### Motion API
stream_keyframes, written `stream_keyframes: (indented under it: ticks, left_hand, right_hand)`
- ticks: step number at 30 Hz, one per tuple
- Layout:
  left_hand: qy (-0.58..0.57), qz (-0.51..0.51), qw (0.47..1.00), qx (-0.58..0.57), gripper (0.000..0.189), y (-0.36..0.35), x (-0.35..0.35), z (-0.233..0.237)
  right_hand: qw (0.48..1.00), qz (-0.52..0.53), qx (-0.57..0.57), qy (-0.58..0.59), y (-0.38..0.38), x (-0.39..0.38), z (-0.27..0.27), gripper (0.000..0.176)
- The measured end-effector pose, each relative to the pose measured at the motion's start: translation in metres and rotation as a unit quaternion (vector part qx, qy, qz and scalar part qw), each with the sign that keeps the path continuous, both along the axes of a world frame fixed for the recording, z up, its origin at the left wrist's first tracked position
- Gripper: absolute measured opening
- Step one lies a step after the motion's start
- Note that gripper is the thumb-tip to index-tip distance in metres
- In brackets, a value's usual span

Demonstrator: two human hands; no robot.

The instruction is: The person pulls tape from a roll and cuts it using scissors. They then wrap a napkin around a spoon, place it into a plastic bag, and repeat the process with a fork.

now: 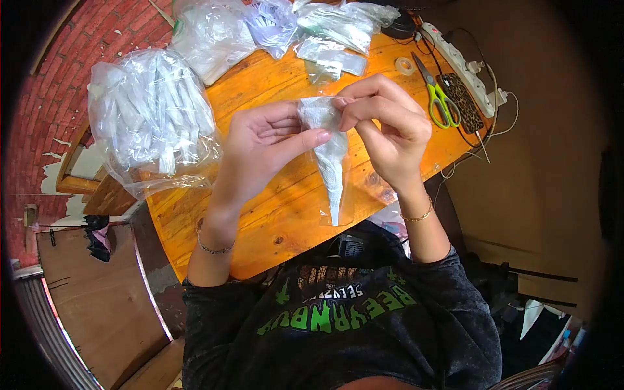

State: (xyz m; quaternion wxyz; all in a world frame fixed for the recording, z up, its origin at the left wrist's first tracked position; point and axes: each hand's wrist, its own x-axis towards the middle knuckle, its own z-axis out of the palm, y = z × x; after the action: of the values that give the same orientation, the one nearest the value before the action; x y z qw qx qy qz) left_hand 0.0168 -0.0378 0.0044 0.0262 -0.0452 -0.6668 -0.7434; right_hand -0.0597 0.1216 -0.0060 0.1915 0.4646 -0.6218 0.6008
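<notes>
Above the wooden table, a clear plastic sleeve with a white folded paper cone inside hangs between my hands, its narrow end pointing down toward me. My left hand grips the sleeve near its wide top, the thumb lying across the front. At the sleeve's upper right corner, my right hand pinches the plastic between thumb and index finger. To the left lies a large clear bag filled with many similar white cones.
Along the back edge lie plastic bags, a bundle of purplish bags and flat clear packets. At the right are a tape roll, green-handled scissors, a leopard-print item and a power strip with cables.
</notes>
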Motion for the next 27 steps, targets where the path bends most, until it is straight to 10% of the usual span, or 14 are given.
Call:
stream_keyframes:
  ticks: [10, 16, 27]
  left_hand:
    - [-0.015, 0.038, 0.998, -0.055, 0.015, 0.003, 0.000, -0.002]
    - [-0.020, 0.056, 0.995, -0.075, 0.014, -0.007, -0.003, -0.007]
    - [-0.027, 0.051, 0.994, -0.088, 0.017, 0.023, -0.005, -0.023]
  right_hand:
    - [0.979, 0.046, -0.072, -0.187, 0.031, 0.002, 0.004, 0.028]
    - [0.920, -0.210, -0.131, -0.303, 0.162, 0.005, -0.017, 0.018]
    - [0.768, -0.278, 0.124, -0.563, 0.197, 0.064, -0.117, 0.017]
